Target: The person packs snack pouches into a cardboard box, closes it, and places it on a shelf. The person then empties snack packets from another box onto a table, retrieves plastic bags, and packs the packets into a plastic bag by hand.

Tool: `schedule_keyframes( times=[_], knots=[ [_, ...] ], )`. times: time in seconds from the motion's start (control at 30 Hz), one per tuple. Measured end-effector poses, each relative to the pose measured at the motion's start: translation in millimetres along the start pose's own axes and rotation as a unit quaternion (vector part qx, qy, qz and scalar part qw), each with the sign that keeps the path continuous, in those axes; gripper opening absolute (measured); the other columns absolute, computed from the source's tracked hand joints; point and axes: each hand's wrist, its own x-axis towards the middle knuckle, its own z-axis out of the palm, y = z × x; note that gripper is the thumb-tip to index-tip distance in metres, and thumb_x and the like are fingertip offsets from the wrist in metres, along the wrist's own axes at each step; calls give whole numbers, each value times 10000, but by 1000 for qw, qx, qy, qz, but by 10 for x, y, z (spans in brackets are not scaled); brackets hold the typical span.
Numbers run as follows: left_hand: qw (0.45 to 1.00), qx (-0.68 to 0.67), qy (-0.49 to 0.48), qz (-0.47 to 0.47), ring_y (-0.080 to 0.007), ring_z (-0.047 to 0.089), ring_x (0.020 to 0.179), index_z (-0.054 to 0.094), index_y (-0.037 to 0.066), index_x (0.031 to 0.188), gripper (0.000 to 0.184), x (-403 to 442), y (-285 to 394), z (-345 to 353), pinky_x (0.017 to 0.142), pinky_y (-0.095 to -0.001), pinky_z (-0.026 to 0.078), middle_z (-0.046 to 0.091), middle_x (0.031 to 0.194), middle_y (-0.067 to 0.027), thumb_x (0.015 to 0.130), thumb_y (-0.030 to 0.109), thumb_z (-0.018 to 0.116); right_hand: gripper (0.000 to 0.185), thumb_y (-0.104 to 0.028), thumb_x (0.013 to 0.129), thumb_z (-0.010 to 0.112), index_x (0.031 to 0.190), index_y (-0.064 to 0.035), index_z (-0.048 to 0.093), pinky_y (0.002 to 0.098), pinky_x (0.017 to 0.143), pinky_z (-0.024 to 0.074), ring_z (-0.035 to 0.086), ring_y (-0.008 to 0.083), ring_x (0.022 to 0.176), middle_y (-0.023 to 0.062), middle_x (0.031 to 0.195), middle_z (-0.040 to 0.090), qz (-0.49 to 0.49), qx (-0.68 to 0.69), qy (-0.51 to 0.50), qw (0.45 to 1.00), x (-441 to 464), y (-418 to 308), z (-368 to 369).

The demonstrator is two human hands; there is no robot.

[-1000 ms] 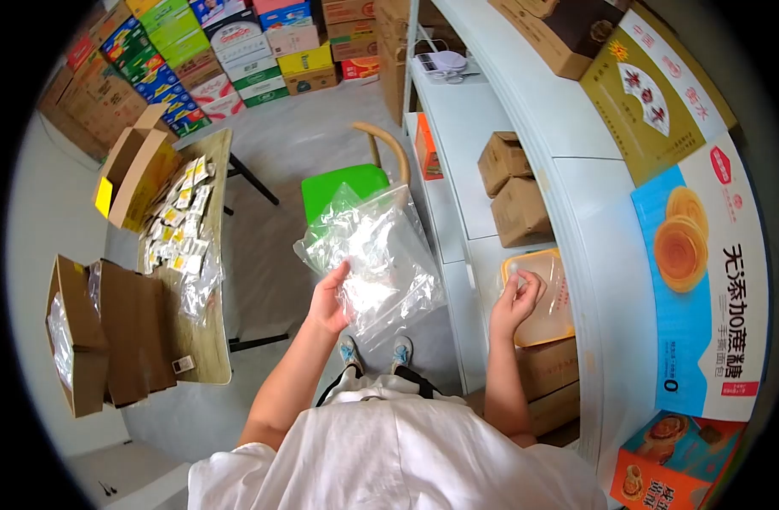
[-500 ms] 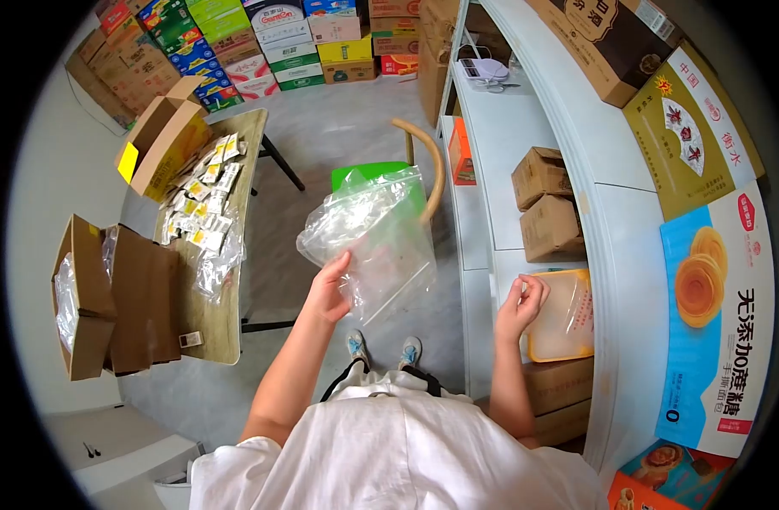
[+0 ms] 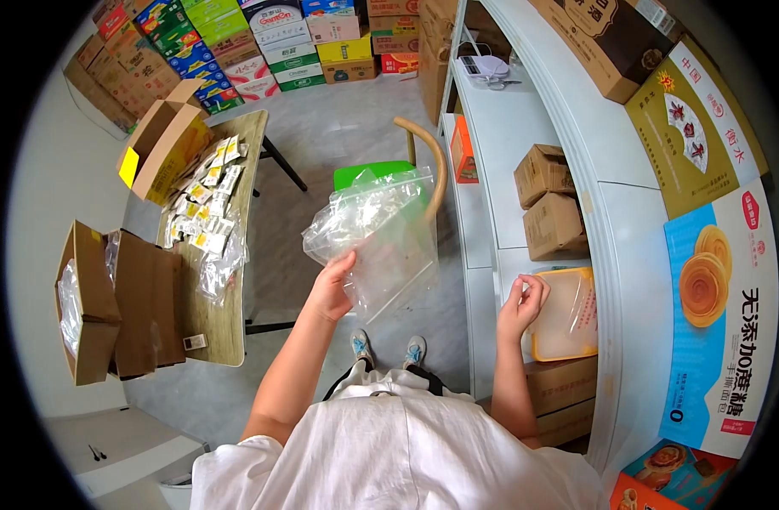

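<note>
apparently, things stand at an early point: the clear plastic bags (image 3: 394, 242) are in hand, but i can make out no packet inside them, and many small packets (image 3: 207, 200) lie loose in a heap on the table (image 3: 224, 340). the left hand (image 3: 330, 287) has the bags by their near edge, thumb on top and the other fingers mostly hidden beneath, so the grip is nearly closed; the bags hang out over the floor (image 3: 279, 246), in front of the green seat (image 3: 355, 175). how many bags there are, i cannot tell. the right hand (image 3: 521, 308) is apart from them, fingers curled in towards the thumb, beside the yellow-rimmed box (image 3: 568, 314) on the shelf; whether anything thin is pinched there, i cannot tell. more clear plastic (image 3: 218, 276) lies by the heap, and some shows in the open carton (image 3: 93, 297) at the table's near end. judging by this, the picking up of bags is done, while the heap of packets remains unbagged.
</note>
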Motion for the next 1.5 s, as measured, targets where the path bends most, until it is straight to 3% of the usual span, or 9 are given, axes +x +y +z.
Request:
schedule_keyframes(
  times=[0.5, 0.67, 0.77, 1.0, 1.07, 1.13, 1.23, 1.3, 1.5],
  knots=[
    [1000, 6, -21, -15, -272, 486, 1229, 410, 4, 1359, 576, -25, 62, 68, 1036, -412, 381, 504, 1328, -141, 894, 290, 596, 67, -89, 872, 577, 911, -37, 565, 306, 658, 374, 480, 206, 834, 79, 965, 524, -4, 3, -6, 1000, -25, -7, 18],
    [1000, 10, -19, -5, -265, 487, 1229, 420, 8, 1355, 565, -46, 50, 41, 1037, -410, 380, 509, 1325, -131, 896, 287, 592, 62, -93, 892, 560, 904, -33, 570, 253, 636, 376, 433, 137, 740, 35, 876, 529, -9, 3, -62, 998, -17, 48, 61],
    [1000, 9, 3, -6, -255, 489, 1221, 427, 10, 1352, 552, -60, 34, -12, 1035, -403, 378, 516, 1317, -122, 898, 279, 591, 56, -91, 855, 586, 873, -40, 571, 309, 679, 395, 477, 200, 764, 57, 851, 561, 14, 25, -91, 995, 33, -87, 116],
    [995, 97, -8, 19, -255, 528, 1166, 478, 26, 1311, 545, -54, -60, -205, 1003, -412, 408, 554, 1263, -102, 873, 318, 619, 72, -60, 828, 617, 870, -16, 577, 267, 607, 407, 477, 143, 687, 51, 854, 572, 33, 135, -182, 973, 497, -637, 290],
    [992, 124, -14, 29, -248, 527, 1162, 479, 32, 1313, 558, -63, -90, -234, 1001, -400, 405, 555, 1262, -100, 867, 334, 629, 122, -32, 800, 643, 909, -12, 591, 256, 605, 418, 477, 133, 675, 50, 876, 582, -69, 157, -242, 955, 655, -1026, 304],
    [966, 237, 6, 99, -220, 522, 1150, 508, 32, 1295, 528, -80, -128, -270, 990, -369, 395, 559, 1249, -88, 878, 336, 617, 249, -56, 730, 710, 952, -21, 603, 285, 653, 449, 527, 174, 746, 62, 903, 593, -124, 132, -314, 932, 755, -1321, 316],
    [926, 372, -16, 69, -193, 497, 1139, 556, 56, 1245, 359, -182, -74, -390, 970, -320, 374, 547, 1259, -61, 929, 226, 553, 421, -130, 671, 767, 1049, -50, 601, 354, 805, 457, 548, 248, 920, 77, 1009, 597, -252, 135, -379, 880, 834, -1772, 391],
    [927, 357, -21, 118, -202, 490, 1129, 573, 70, 1227, 322, -255, -110, -412, 963, -314, 370, 534, 1264, -81, 941, 210, 524, 625, -193, 620, 803, 1181, -81, 551, 439, 1004, 359, 456, 310, 1178, 98, 1219, 537, -366, 103, -452, 807, 797, -1965, 520],
    [776, 569, 82, 258, -261, 394, 1244, 600, 109, 1202, 331, -676, -32, -570, 1088, -431, 208, 513, 1290, -72, 877, 109, 537, 745, -175, 597, 801, 1262, -96, 476, 526, 1106, 213, 260, 308, 1367, 99, 1420, 374, -441, 32, -547, 711, 389, -2137, 1131]
  ],
)
